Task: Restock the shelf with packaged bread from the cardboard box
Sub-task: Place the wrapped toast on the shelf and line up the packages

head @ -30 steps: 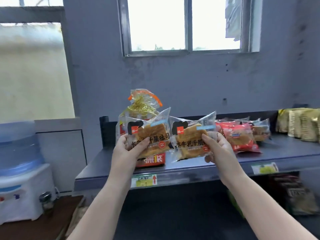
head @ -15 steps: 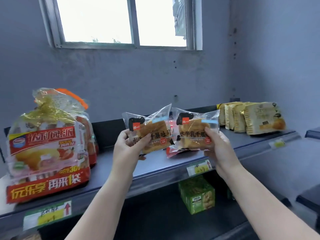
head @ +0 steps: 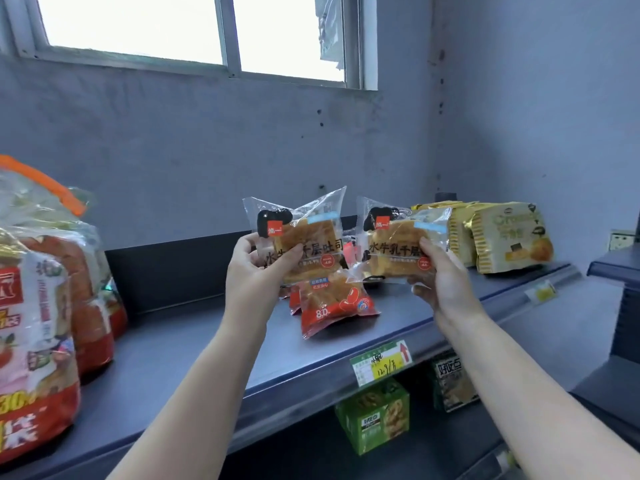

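Right now your left hand [head: 256, 271] pinches one clear toast packet [head: 304, 244] and your right hand [head: 443, 282] another [head: 398, 247], labels facing you, lifted above the shelf [head: 207, 341] behind the red packet [head: 332, 303], probably so both land upright.

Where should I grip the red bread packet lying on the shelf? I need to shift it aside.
Probably pinch the red bread packet by its near bottom edge, coming from the front. It lies flat on the shelf, and both held toast packets hang over its far end.
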Available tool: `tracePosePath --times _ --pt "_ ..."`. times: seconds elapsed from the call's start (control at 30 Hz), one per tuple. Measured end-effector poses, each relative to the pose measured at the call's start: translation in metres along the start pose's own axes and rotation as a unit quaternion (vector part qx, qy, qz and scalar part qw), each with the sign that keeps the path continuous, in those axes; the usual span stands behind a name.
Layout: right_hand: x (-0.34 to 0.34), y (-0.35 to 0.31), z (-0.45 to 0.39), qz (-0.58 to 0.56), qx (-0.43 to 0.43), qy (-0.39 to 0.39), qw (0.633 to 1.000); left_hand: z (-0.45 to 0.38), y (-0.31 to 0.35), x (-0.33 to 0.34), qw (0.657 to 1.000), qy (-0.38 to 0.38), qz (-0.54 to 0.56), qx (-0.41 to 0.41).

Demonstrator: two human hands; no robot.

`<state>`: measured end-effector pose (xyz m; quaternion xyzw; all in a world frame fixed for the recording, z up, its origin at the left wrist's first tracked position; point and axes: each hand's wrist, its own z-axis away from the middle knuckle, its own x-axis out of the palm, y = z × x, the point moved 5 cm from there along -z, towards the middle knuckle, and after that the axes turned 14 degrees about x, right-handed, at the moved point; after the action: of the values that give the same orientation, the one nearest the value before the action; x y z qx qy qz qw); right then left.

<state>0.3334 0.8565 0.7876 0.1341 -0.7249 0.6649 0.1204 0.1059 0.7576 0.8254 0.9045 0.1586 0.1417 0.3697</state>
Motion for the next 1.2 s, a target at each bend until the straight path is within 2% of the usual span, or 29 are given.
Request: tracePosePath --times 0.17,0.33,0.53,0.7,0.83,1.0,1.03,1.1,1.13,1.2 --pt "-0.002 -0.007 -0.04 -0.015 -0.024 0.04 0.999 -0.03 -0.015 0.012 1.0 -0.002 0.014 0.006" --pt "-0.01 -0.01 -0.076 0.019 -0.05 0.076 0.996 -0.05 -0.024 0.025 1.0 0.003 0.007 0.005" --pt "-0.014 0.013 -0.12 0.105 0.024 -0.01 0.994 -0.058 -0.038 0.028 0.998 0.045 -0.036 0.001" --pt "-0.015 0.037 -0.143 0.261 0.093 -0.107 0.955 -0.057 -0.049 0.041 0.995 0.08 -0.056 -0.013" --pt "-0.023 0.036 -0.158 0.313 0.072 -0.119 0.939 -0.046 -0.054 0.065 0.992 0.095 -0.084 -0.006" --pt "-0.035 0.029 -0.166 0.421 -0.008 -0.072 0.904 -0.027 -0.055 0.11 0.99 0.075 -0.122 -0.001" --pt "-0.037 0.023 -0.163 0.419 -0.035 -0.067 0.905 -0.023 -0.057 0.12 0.99 0.07 -0.123 -0.005" --pt "-0.047 0.007 -0.153 0.32 -0.077 -0.069 0.942 -0.014 -0.063 0.138 0.99 0.054 -0.128 -0.019" --pt "-0.053 0.0 -0.147 0.253 -0.088 -0.083 0.96 -0.011 -0.068 0.145 0.99 0.042 -0.131 -0.025" --pt "-0.056 -0.012 -0.129 0.155 -0.082 -0.156 0.972 -0.005 -0.078 0.159 0.99 0.018 -0.132 -0.045"
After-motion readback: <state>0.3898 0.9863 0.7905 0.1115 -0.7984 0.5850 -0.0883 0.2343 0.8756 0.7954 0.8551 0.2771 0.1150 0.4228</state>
